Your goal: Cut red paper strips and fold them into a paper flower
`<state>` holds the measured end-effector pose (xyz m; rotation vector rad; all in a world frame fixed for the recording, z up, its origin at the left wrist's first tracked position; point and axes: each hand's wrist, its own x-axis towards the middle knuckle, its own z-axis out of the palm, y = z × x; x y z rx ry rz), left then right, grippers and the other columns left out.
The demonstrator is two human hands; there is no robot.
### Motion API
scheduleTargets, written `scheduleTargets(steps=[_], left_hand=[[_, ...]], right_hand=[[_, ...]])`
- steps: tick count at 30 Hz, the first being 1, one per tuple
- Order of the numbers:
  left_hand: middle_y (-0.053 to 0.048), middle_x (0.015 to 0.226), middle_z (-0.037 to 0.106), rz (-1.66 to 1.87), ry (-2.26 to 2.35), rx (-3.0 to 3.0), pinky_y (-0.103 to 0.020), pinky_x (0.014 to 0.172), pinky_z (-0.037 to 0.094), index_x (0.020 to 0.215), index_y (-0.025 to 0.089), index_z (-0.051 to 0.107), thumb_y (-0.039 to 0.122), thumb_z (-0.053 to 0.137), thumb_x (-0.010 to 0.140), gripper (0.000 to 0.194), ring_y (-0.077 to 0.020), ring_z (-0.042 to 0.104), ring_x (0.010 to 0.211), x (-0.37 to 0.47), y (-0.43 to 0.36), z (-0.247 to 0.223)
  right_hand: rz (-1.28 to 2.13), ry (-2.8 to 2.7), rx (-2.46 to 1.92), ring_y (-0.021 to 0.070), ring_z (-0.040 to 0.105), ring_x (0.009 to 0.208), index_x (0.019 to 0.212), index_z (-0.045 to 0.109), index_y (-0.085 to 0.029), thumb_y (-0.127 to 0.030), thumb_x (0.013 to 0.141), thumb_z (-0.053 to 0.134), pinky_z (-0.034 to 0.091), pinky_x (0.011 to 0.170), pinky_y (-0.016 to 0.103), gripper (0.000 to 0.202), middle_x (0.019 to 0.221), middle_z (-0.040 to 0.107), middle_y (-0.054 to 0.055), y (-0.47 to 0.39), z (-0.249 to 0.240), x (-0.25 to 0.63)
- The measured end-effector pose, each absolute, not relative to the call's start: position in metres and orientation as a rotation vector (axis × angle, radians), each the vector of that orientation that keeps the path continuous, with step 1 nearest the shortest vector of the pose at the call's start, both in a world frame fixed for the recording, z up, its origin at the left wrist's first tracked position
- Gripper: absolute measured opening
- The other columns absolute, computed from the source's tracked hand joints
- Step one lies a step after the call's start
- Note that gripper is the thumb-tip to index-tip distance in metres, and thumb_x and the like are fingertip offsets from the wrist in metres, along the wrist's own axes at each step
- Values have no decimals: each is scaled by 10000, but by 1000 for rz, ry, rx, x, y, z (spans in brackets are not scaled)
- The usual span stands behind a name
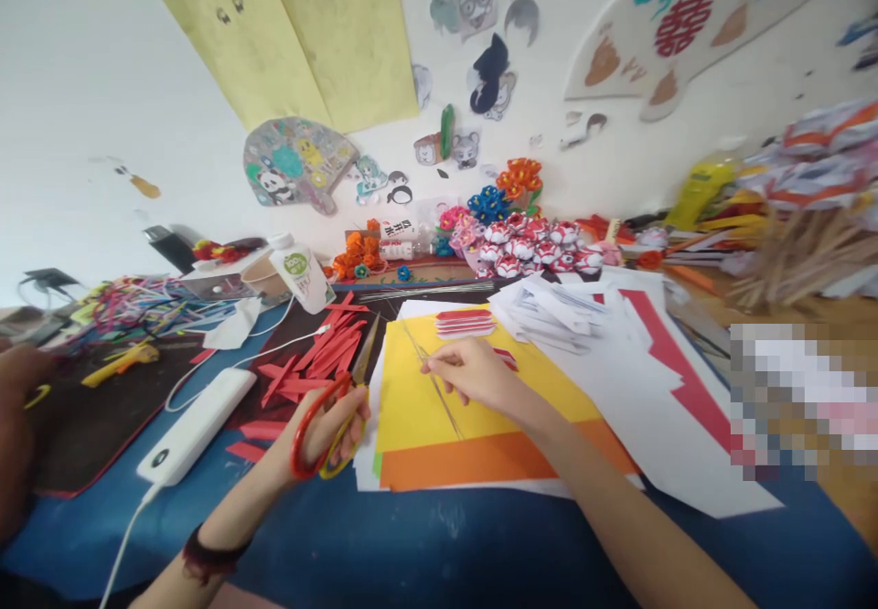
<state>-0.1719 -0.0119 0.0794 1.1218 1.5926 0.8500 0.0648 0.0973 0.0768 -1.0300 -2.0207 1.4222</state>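
Note:
My left hand [339, 422] is closed round the handles of a pair of scissors [297, 440] with red and yellow grips. Their blades point up and away, over the edge of the red strips [333, 344]. Thumb and fingers of my right hand [476, 371] pinch thin wires [449, 408], which slant across yellow paper [404, 412]. Orange paper [473, 463] shows along the near edge of that stack. Just beyond my right hand lie several red-and-white folded paper pieces [465, 324]; another is partly hidden behind the hand.
A white power bank [196, 426] with a cable lies to the left. White paper slips [555, 312] and a large white sheet [658, 417] lie right. Paper flowers [528, 248] and a white bottle [298, 271] stand behind. Another person's blurred hand [20, 399] enters at left.

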Motion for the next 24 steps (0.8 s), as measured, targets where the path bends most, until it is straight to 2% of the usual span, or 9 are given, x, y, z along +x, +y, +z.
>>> scheduleTargets(steps=[2, 4, 6, 8, 10, 12, 17, 21, 24], left_hand=[[26, 457, 562, 882, 1598, 1131, -163, 301, 341, 743, 155, 575, 616, 583, 854, 473, -76, 457, 298, -174, -11, 76], [29, 445, 554, 919, 1608, 1158, -160, 302, 337, 747, 150, 569, 610, 581, 854, 472, -74, 450, 295, -172, -8, 76], [34, 429, 538, 973, 1603, 1177, -159, 299, 320, 748, 149, 563, 598, 567, 861, 463, -70, 427, 284, -168, -3, 80], [38, 428, 532, 1044, 1589, 1187, -162, 296, 304, 753, 150, 561, 577, 551, 870, 443, -67, 410, 278, -162, 4, 83], [41, 434, 529, 1114, 1573, 1201, -170, 301, 306, 761, 153, 564, 545, 536, 880, 411, -68, 408, 279, -156, 13, 85], [43, 445, 529, 1188, 1560, 1219, -183, 309, 321, 766, 158, 567, 506, 522, 889, 372, -76, 419, 289, -152, 21, 83], [28, 498, 569, 1380, 1742, 1287, -201, 346, 380, 754, 160, 591, 442, 535, 883, 315, -96, 487, 342, -150, 33, 72], [19, 478, 568, 1431, 1922, 1369, -198, 349, 395, 713, 172, 592, 463, 565, 857, 325, -104, 494, 344, -147, 26, 69], [15, 469, 567, 1430, 1987, 1377, -199, 345, 411, 686, 191, 577, 458, 561, 838, 308, -115, 504, 352, -143, 20, 72]], right_hand=[[1274, -2075, -1089, 73, 536, 407, 675, 710, -167, -285, 911, 573, 350, 441, 208, 298, 598, 677, 16, 96, 78, 66], [1199, -2099, -1095, 94, 579, 448, 677, 718, -169, -286, 925, 558, 368, 465, 214, 318, 597, 689, 27, 95, 76, 64], [1214, -2048, -1065, 123, 647, 527, 885, 769, -166, -239, 926, 536, 438, 524, 223, 247, 686, 737, 45, 96, 72, 61], [1171, -1978, -1063, 172, 721, 699, 1148, 732, -153, -228, 914, 553, 515, 651, 255, 304, 842, 777, 83, 97, 67, 58], [995, -1996, -1093, 229, 733, 892, 1233, 702, -158, -258, 906, 577, 531, 794, 315, 363, 971, 779, 118, 98, 65, 57], [845, -2011, -1114, 253, 716, 969, 1205, 719, -182, -272, 915, 567, 513, 864, 351, 340, 1017, 774, 117, 98, 68, 59], [767, -1802, -1115, 179, 696, 808, 1097, 733, -214, -295, 963, 481, 503, 763, 272, 297, 920, 759, 53, 103, 82, 80], [627, -1771, -1300, 186, 670, 797, 1093, 725, -222, -282, 955, 467, 478, 755, 271, 298, 909, 748, 53, 108, 85, 91], [646, -1785, -1319, 194, 671, 816, 1087, 722, -236, -276, 954, 461, 478, 774, 277, 296, 912, 752, 49, 107, 85, 89]])
